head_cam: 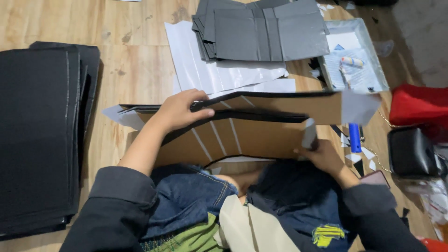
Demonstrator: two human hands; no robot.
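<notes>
The left hand (179, 111) has its grip clamped over the top edge of a folded cardboard panel (261, 135), thumb on the near face and fingers curled across the black-lined rim. The right hand (322, 156) pinches the panel's lower right corner, its grip closed on a small grey flap (309, 133) there. The panel stands on its edge on the wooden floor (140, 70), just in front of the person's knees, brown inside with pale crease lines. A stack of black sheets (39, 135) lies to the left, grey folded pieces (266, 30) and white paper (210, 70) beyond, and a tray (357, 60) with a blue-handled roller (355, 136) to the right. To do this well, I judge the left hand should keep the rim steady while the right presses the flap flat and square to the edge
</notes>
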